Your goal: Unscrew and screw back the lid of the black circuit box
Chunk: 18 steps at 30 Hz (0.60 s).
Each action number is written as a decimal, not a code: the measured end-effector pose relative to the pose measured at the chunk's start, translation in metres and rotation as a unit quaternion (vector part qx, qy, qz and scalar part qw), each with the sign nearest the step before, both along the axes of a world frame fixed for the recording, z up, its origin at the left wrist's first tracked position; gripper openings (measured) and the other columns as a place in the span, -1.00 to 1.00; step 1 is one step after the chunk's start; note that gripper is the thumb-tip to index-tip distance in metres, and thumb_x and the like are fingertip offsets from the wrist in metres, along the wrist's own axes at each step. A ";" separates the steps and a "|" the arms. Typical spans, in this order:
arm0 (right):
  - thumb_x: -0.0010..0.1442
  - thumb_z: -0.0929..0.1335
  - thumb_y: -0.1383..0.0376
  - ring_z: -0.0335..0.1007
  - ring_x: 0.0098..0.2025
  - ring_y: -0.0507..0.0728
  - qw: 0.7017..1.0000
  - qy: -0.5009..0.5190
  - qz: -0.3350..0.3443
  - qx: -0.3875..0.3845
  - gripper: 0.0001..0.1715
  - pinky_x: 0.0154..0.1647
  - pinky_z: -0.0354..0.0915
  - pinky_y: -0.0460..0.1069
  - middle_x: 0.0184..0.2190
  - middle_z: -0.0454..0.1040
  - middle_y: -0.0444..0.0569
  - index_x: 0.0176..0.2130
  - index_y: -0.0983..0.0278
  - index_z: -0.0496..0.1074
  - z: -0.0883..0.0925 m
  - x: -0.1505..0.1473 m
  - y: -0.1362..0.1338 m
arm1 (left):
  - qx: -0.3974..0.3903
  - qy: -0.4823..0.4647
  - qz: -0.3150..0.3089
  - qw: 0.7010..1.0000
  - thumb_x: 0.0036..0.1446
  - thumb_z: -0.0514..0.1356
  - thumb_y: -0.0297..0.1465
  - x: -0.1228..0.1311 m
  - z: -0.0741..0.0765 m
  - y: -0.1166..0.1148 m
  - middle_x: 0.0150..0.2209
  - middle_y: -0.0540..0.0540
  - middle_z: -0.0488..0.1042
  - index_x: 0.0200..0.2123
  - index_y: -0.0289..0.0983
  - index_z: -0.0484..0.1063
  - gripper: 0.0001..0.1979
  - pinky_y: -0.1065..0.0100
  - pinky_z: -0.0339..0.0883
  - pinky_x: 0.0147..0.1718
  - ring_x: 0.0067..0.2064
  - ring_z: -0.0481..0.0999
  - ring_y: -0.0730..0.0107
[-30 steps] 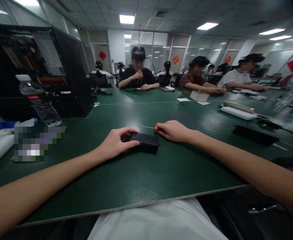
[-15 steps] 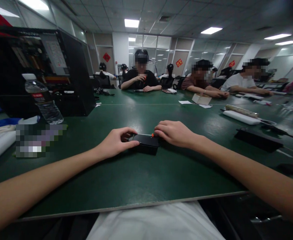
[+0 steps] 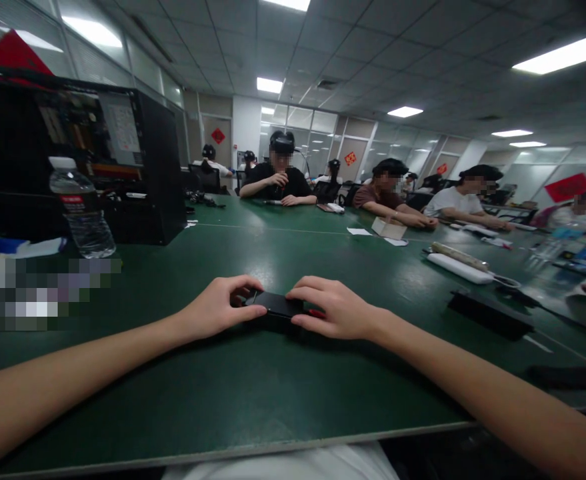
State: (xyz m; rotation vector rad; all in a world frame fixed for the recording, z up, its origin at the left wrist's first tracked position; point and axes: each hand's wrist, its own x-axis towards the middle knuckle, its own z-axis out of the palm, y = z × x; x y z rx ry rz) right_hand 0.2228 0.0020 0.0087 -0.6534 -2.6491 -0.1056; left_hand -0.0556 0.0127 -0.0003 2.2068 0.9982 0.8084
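A small flat black box (image 3: 279, 304) lies on the green table in front of me. My left hand (image 3: 219, 308) grips its left end, thumb on the near side and fingers at the far side. My right hand (image 3: 337, 308) is closed around the right end, with fingertips at the far edge and thumb at the near edge. A red handle (image 3: 317, 313), perhaps of a screwdriver, shows between my right thumb and fingers; the rest of it is hidden.
At left stand a plastic bottle (image 3: 81, 213) and an open computer case (image 3: 160, 173). A long black box (image 3: 490, 315), a white power strip (image 3: 457, 263) and a small paper box (image 3: 389, 228) lie to the right. Several people sit around the green table (image 3: 253, 400).
My right hand has gone from pinching an orange-tipped thin rod at the box's far edge to holding the box's right end. The rod no longer shows there. My view has tilted up.
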 end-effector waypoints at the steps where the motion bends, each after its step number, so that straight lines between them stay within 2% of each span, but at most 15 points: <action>1: 0.39 0.29 0.07 0.44 -0.10 0.15 1.000 0.007 0.007 0.003 -0.55 -0.08 0.38 0.01 -0.09 0.49 0.13 0.05 0.36 0.43 -0.001 0.000 0.000 | 0.003 0.004 -0.001 1.000 0.13 0.34 -0.09 0.000 0.000 0.000 -0.21 -0.10 0.60 -0.06 -0.30 0.54 -0.55 0.30 0.44 -0.22 -0.23 0.56 0.24; 8: 0.38 0.32 0.17 0.45 -0.16 0.11 0.998 0.055 0.030 0.006 -0.68 -0.12 0.40 -0.02 -0.14 0.50 0.10 -0.01 0.34 0.44 -0.004 0.001 -0.001 | 0.065 0.014 -0.035 0.997 0.23 0.28 -0.21 -0.001 -0.002 -0.003 -0.01 -0.12 0.61 0.05 -0.25 0.56 -0.62 0.33 0.42 -0.13 -0.04 0.57 0.22; 12: 0.37 0.32 0.18 0.47 -0.15 0.11 0.998 0.064 0.024 0.002 -0.70 -0.11 0.41 -0.02 -0.13 0.51 0.09 -0.01 0.34 0.44 -0.004 0.001 -0.002 | 0.101 0.011 -0.035 0.994 0.23 0.29 -0.23 -0.001 -0.004 -0.003 -0.01 -0.13 0.61 0.06 -0.25 0.56 -0.63 0.34 0.43 -0.13 -0.07 0.58 0.25; 18: 0.38 0.32 0.19 0.47 -0.13 0.12 0.997 0.062 0.023 0.026 -0.70 -0.10 0.41 -0.01 -0.12 0.50 0.11 -0.01 0.34 0.43 -0.004 0.002 -0.001 | 0.106 0.002 -0.021 0.994 0.18 0.33 -0.23 -0.002 -0.004 -0.003 0.01 -0.15 0.61 0.08 -0.27 0.53 -0.57 0.31 0.46 -0.10 -0.05 0.59 0.23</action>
